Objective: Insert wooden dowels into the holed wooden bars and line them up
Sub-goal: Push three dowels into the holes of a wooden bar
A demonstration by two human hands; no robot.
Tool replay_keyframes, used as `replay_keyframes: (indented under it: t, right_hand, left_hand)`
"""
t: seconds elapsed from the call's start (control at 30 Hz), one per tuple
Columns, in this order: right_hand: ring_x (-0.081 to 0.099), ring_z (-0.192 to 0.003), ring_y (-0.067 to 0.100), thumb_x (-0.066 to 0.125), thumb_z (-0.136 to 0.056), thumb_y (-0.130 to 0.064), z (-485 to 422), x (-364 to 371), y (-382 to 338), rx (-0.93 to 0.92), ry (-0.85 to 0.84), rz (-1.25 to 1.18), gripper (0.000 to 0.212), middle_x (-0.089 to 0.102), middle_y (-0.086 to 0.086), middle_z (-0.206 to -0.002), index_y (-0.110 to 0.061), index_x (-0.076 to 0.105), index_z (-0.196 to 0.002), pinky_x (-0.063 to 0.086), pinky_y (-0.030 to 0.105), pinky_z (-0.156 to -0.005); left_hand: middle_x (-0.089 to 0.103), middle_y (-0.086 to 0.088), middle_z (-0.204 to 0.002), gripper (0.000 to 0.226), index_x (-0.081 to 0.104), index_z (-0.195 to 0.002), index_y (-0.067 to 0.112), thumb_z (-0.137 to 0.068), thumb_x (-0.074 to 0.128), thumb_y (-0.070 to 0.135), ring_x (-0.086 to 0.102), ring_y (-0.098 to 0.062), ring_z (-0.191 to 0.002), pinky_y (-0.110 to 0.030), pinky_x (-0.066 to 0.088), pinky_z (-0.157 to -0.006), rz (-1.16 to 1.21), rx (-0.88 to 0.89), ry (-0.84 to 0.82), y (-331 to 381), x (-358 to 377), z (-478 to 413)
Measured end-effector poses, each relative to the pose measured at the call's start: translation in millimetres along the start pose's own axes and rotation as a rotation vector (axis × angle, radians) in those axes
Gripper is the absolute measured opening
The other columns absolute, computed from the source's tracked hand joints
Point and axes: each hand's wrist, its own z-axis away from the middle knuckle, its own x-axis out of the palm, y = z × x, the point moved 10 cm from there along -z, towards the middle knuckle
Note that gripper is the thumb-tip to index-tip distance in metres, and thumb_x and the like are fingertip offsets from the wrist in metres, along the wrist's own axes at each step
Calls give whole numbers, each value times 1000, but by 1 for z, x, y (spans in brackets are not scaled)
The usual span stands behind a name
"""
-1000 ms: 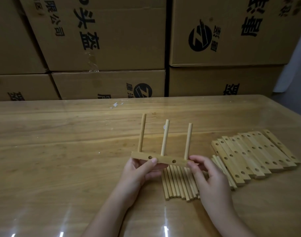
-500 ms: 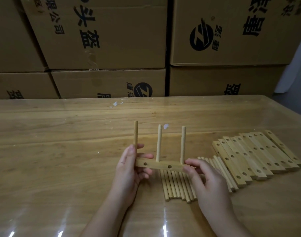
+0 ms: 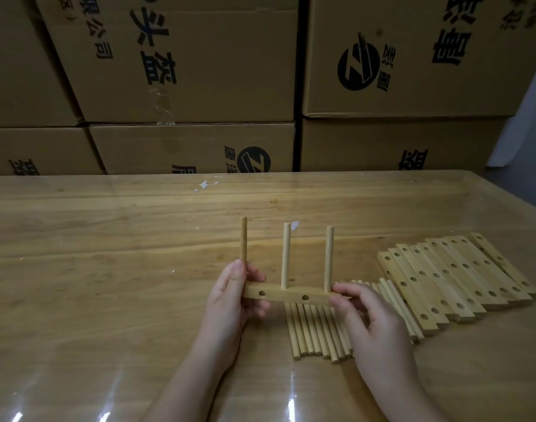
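The holed wooden bar [image 3: 291,295], three dowels [image 3: 286,255] upright in it, hung between the left hand [image 3: 233,300] and right hand [image 3: 367,318], each clamped on one end; setting it down in line probably came next.

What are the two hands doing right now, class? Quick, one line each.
Left hand: closed on the left end of the holed bar with three upright dowels.
Right hand: pinching the bar's right end.
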Motion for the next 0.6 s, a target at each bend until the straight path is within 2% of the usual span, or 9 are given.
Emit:
replay_keyframes:
  t: [0.07,0.13,0.27,0.37,0.47,0.6]
  right_hand:
    - [59,-80,-1,62,-83,-27,-1,-4,5,16,20,10,17,63,-18,-81,-35,62,-98,44,11,-62]
    - [59,-81,-2,62,-83,-25,-1,-7,6,23,35,8,18,64,-17,-80,-38,61,-96,44,10,-62]
    - [60,-91,9,62,-83,-25,1,0,0,3,1,43,18,61,-25,-90,-39,60,-95,50,29,-75]
    - [59,-93,11,63,-83,-22,2,1,-4,-25,-5,89,20,58,-29,-93,-38,60,-95,50,30,-78]
    - [58,-94,10,64,-83,-20,2,5,-5,-21,-38,77,25,56,-32,-91,-42,58,-93,45,23,-76]
    - [55,-89,4,67,-81,-22,4,15,-15,-88,-103,153,17,53,-35,-90,-30,65,-95,42,25,-78]
  left_hand:
    - [71,1,-84,31,73,-79,30,-83,48,49,66,-14,-70,-27,53,-58,-100,33,29,1,-3,-1]
    - [73,-3,-92,39,75,-83,27,-84,48,56,68,-17,-82,-31,55,-66,-118,18,71,-1,-6,-1]
    - [74,-7,-89,65,69,-64,22,-74,34,76,71,-21,-83,-34,53,-67,-111,-47,103,0,-11,-1]
    - [70,-11,-75,74,58,-50,22,-68,29,88,68,-26,-72,-36,50,-71,-71,-80,65,4,-7,-1]
    - [54,-6,-53,70,43,-45,20,-70,29,84,53,-20,-51,-26,47,-55,-51,-53,97,9,-8,1]
    - [35,-1,-41,71,35,-40,19,-70,34,83,34,-15,-39,-28,32,-51,-66,-38,174,11,-17,1]
